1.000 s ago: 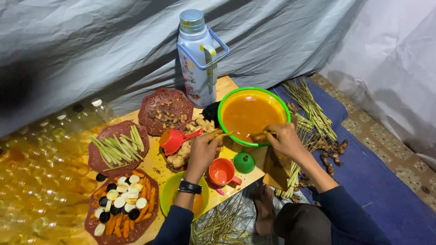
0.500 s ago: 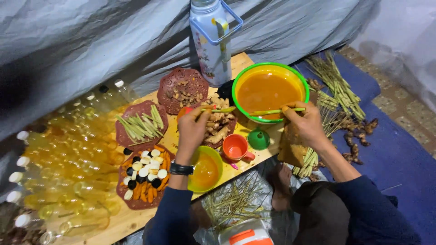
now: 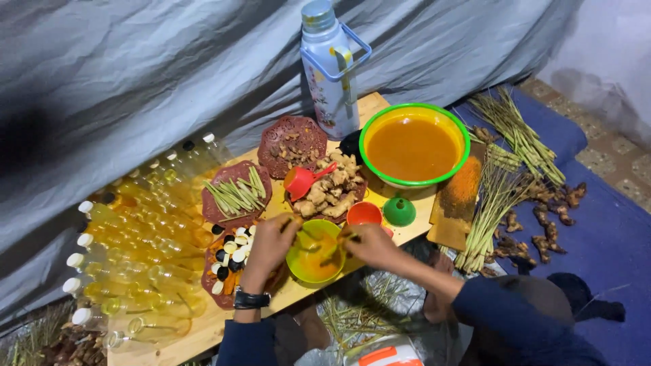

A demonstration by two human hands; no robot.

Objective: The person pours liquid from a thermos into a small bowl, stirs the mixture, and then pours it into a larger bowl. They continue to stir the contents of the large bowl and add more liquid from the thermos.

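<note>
Both hands' grips pinch thin sticks, left hand point(image 3: 271, 240) and right hand point(image 3: 369, 245), over the small yellow-green plastic bowl point(image 3: 314, 254) at lower centre. Just above it crowd an orange plastic cup point(image 3: 364, 213) and green funnel point(image 3: 399, 211) on the wooden worktop point(image 3: 285, 291).

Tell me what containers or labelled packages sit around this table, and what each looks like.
Flask: tall, pale blue, patterned, blue handle, at the table's far edge.
Bottles: clear plastic, white caps, yellow liquid, lying at left.
Package: white with orange, bottom edge, mostly cut off.
</note>
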